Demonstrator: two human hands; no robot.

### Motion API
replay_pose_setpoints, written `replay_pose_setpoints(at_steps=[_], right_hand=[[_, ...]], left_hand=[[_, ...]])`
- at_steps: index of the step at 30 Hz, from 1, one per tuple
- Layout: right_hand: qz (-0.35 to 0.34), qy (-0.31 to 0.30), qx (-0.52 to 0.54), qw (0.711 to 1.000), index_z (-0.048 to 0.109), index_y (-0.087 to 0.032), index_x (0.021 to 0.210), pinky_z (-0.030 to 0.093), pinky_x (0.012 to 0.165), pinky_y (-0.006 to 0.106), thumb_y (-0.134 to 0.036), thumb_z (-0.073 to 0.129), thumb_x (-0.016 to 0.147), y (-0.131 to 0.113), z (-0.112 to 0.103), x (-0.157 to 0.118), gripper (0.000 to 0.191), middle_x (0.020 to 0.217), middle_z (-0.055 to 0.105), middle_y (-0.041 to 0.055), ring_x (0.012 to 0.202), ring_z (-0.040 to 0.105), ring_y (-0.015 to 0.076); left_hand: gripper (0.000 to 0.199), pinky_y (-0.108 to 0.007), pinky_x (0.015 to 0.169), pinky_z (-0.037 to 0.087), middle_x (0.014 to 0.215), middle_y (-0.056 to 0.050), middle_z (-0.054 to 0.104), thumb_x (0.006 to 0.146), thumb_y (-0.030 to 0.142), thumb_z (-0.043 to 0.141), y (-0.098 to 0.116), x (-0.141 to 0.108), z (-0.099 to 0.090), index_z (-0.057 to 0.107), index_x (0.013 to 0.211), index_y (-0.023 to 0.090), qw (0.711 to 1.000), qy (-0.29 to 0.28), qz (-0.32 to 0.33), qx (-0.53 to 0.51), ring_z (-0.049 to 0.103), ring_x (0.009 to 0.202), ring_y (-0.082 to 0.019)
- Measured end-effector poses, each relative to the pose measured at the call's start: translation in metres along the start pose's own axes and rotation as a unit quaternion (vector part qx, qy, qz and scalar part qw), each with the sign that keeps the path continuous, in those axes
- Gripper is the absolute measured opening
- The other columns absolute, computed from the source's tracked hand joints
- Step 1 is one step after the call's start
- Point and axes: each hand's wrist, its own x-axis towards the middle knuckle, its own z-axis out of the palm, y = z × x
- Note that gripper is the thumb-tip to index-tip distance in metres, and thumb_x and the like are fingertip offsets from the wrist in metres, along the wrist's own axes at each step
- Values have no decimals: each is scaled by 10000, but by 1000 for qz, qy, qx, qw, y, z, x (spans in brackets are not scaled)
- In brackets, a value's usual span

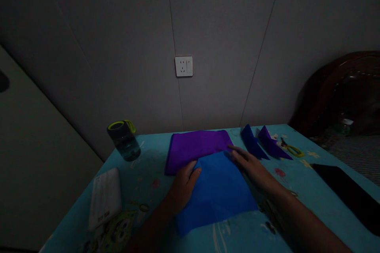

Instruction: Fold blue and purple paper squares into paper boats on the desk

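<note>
Sheet of blue paper (pixel 219 195) sits before the purple paper (pixel 196 144) lying near the far edge of the table (pixel 154 146), clasped by the left hand (pixel 184 185) while the right hand (pixel 252 168) touches its far right corner, grip unclear: apparently a positioning step, the next move calling for steady corners.

From my remote seat I see bare hands (pixel 184 184) with slim fingers (pixel 240 158) and slender bare forearms (pixel 299 215), all above the table (pixel 326 209).

The person's left arm (pixel 157 219) reaches toward one o'clock, left grip (pixel 184 184) pinched; right arm (pixel 299 209) toward ten, right grip (pixel 247 165) outstretched.
</note>
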Motion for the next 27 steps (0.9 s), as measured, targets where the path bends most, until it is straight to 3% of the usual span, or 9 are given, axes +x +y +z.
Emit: replay_pose_setpoints(at_steps=[3, 6, 12, 15, 18, 20, 23, 27], right_hand=[[124, -107, 73, 984, 683, -181, 1133, 556, 873, 423, -470, 788, 733, -3, 13, -10, 505, 1049, 743, 127, 883, 718, 263], [165, -160, 108, 967, 691, -147, 1087, 575, 833, 421, -405, 822, 705, -5, 20, -17, 479, 976, 763, 123, 809, 735, 253], [113, -163, 139, 970, 650, -176, 1144, 567, 855, 458, -343, 857, 666, 3, 23, -16, 547, 1028, 759, 103, 846, 736, 263], [90, -145, 126, 977, 657, -171, 1121, 576, 820, 470, -390, 843, 676, 7, 25, -15, 530, 995, 763, 102, 797, 739, 266], [86, -133, 102, 982, 673, -151, 1073, 591, 765, 460, -430, 832, 681, 8, 26, -15, 506, 924, 769, 102, 736, 737, 263], [85, -130, 93, 984, 676, -145, 1058, 601, 721, 442, -445, 828, 684, 7, 26, -17, 504, 896, 770, 100, 712, 735, 259], [81, -133, 86, 984, 675, -141, 1051, 606, 699, 420, -465, 818, 693, 5, 26, -19, 504, 893, 770, 98, 695, 732, 245], [66, -146, 85, 983, 682, -139, 1032, 599, 747, 438, -468, 797, 721, 4, 28, -22, 467, 919, 768, 94, 725, 733, 244]], left_hand=[[339, -293, 810, 486, 890, -37, 694, 947, 448, 453, 5, -2, 1, 646, 1028, 181, 999, -33, 13, -7, 625, 821, -196], [338, -305, 837, 476, 953, -54, 708, 951, 408, 458, 6, -3, -1, 656, 1094, 174, 998, -41, 26, 34, 641, 874, -212], [415, -340, 898, 451, 1100, -101, 705, 952, 398, 441, 5, -5, 2, 605, 1257, 169, 993, -25, 39, 111, 642, 976, -247], [456, -347, 851, 460, 958, -85, 716, 967, 445, 382, 7, -7, 6, 615, 1238, 162, 992, -18, 31, 119, 645, 861, -234], [561, -339, 769, 479, 794, -56, 697, 974, 538, 281, 11, -9, 7, 692, 1033, 161, 997, -13, -28, 76, 625, 752, -221], [602, -342, 795, 488, 839, -59, 715, 955, 601, 280, 14, -11, 7, 708, 939, 177, 995, -3, -95, 35, 641, 826, -236], [543, -361, 890, 480, 1001, -61, 738, 918, 630, 381, 16, -14, 4, 715, 982, 207, 986, 11, -167, -13, 650, 990, -264], [455, -357, 869, 495, 1002, -57, 747, 904, 588, 457, 15, -15, 0, 719, 969, 222, 989, 0, -143, -39, 659, 981, -268]])
